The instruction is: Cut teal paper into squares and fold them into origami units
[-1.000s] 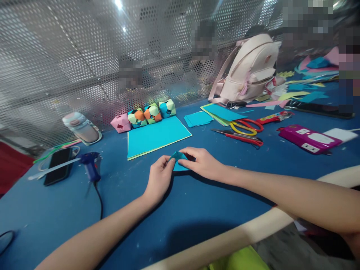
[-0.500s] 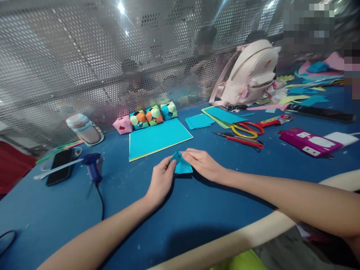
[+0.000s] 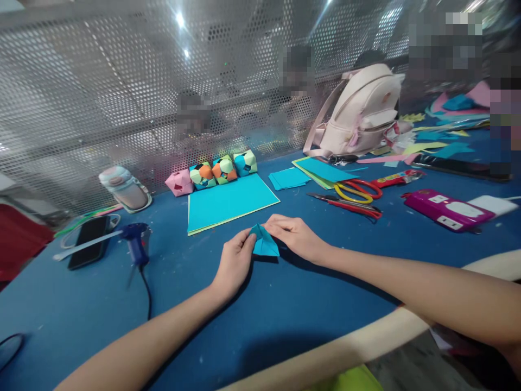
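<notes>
A small folded piece of turquoise paper lies on the blue table between my hands. My left hand pinches its left edge with thumb and fingers. From the right, my right hand has its fingers curled and pressed on the paper's upper right edge. A stack of turquoise sheets lies just beyond the hands.
Several coloured paper cubes line the perforated metal screen. A glue gun, a phone and a bottle sit at left. Scissors, a purple power strip, a pale backpack and paper scraps are at right.
The folded paper has been turned and more of its face shows between my hands. Both hands keep hold of it. The view has shifted slightly.
</notes>
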`<state>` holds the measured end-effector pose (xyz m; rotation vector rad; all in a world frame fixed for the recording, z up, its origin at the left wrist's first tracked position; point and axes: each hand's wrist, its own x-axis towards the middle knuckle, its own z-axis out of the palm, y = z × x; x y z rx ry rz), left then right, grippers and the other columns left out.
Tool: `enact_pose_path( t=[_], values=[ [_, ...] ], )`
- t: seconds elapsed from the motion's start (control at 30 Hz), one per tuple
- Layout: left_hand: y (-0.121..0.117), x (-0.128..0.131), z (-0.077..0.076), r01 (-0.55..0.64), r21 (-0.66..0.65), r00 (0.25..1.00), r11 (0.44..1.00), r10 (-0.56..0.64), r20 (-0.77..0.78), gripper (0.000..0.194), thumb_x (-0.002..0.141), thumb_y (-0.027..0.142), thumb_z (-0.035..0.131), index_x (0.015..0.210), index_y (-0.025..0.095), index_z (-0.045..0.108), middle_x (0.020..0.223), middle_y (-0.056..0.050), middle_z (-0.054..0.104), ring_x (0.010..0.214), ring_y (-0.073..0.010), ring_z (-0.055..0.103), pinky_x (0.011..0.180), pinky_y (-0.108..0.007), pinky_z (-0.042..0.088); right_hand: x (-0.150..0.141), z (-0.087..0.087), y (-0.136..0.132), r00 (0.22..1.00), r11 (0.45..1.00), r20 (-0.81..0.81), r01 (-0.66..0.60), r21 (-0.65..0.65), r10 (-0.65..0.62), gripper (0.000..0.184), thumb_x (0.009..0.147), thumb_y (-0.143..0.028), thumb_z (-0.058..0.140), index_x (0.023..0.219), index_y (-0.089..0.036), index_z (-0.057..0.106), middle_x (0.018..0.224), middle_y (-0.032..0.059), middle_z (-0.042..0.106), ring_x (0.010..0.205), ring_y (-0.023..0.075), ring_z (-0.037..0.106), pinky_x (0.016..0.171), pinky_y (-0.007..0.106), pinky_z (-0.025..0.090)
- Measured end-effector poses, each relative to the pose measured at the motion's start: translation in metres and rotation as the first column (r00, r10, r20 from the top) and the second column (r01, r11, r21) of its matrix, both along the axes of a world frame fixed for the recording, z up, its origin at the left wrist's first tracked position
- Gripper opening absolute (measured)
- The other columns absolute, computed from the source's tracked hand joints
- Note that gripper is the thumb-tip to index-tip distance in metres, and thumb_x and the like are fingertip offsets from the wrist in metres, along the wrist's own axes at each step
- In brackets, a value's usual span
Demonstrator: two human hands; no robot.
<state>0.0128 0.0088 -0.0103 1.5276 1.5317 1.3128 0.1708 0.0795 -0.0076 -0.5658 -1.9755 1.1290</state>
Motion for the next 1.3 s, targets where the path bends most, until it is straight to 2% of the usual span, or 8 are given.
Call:
enact_pose_path(
  t=[0.2,0.47,0.7,0.97,1.3],
  values=[
    [-0.0001,0.0003,-0.0008,0.018,-0.002,1.000,1.000,-0.018,-0.011,0.030,0.087,0.033,0.051,0.104,0.016,0.071,0.085,-0.004,0.072,0.090,-0.0205,0.064,0.084,-0.031,0.049,-0.0013,-0.0026,0.0036,1.000,1.000,-0.028,-0.008,-0.024,0.007,0.030,0.089,-0.039,0.052,0.077,-0.017,0.069,0.084,0.0041,0.060,0.084,0.0165,0.056,0.077,0.029,0.042],
    [0.0012,-0.0002,-0.0017,0.035,0.009,0.999,0.999,-0.035,-0.001,0.030,0.087,0.032,0.052,0.105,0.016,0.071,0.102,-0.006,0.073,0.095,-0.0211,0.066,0.088,-0.031,0.049,0.0001,-0.0016,0.0050,0.999,0.998,-0.014,-0.053,-0.045,0.053,0.035,0.090,-0.040,0.050,0.070,-0.016,0.066,0.084,0.0045,0.061,0.083,0.0161,0.057,0.077,0.029,0.044],
    [0.0006,0.0006,-0.0009,0.050,0.020,0.999,0.999,-0.050,-0.002,0.029,0.087,0.030,0.052,0.103,0.017,0.071,0.100,-0.005,0.074,0.094,-0.0215,0.066,0.087,-0.033,0.050,-0.0004,-0.0042,0.0073,0.998,0.996,-0.027,-0.061,-0.060,0.059,0.028,0.087,-0.038,0.054,0.080,-0.017,0.070,0.088,0.0049,0.063,0.085,0.0161,0.058,0.079,0.030,0.045],
    [0.0006,0.0003,-0.0015,0.057,0.016,0.998,0.998,-0.057,-0.038,0.030,0.088,0.030,0.050,0.106,0.017,0.070,0.101,-0.005,0.074,0.093,-0.0204,0.066,0.086,-0.031,0.050,-0.0010,-0.0041,0.0069,0.998,0.998,-0.051,-0.032,-0.046,0.030,0.028,0.087,-0.038,0.056,0.076,-0.017,0.071,0.085,0.0041,0.064,0.081,0.0157,0.058,0.076,0.029,0.045],
    [-0.0005,0.0003,-0.0008,0.065,0.012,0.995,0.998,-0.064,-0.082,0.030,0.089,0.030,0.048,0.105,0.017,0.070,0.091,-0.004,0.074,0.089,-0.0195,0.066,0.083,-0.030,0.051,-0.0012,-0.0026,0.0061,0.999,1.000,-0.041,0.023,-0.010,-0.023,0.027,0.086,-0.036,0.056,0.073,-0.017,0.070,0.080,0.0034,0.065,0.077,0.0150,0.059,0.072,0.028,0.046]
  ],
)
